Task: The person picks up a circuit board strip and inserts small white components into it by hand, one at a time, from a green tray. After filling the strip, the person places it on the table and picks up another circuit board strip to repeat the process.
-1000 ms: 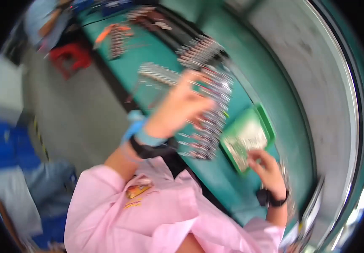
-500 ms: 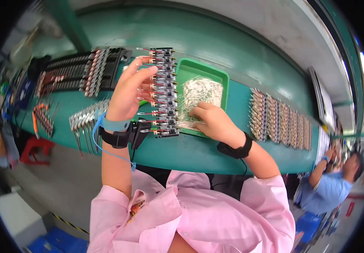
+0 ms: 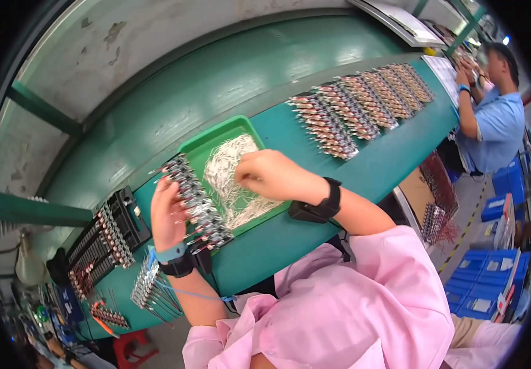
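Currently, left hand (image 3: pixel 167 212) grips a component strip (image 3: pixel 196 198); right hand (image 3: pixel 276 175) curls over white strands (image 3: pixel 224 166), its grip unclear

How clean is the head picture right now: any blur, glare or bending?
Head view: fisheye bending curves the edges of the green workbench, with black corners; head view: soft sheen on the green back panel, no harsh glare over the green tray; head view: the white strands merge into a pale tangle, and the right hand looks slightly soft.
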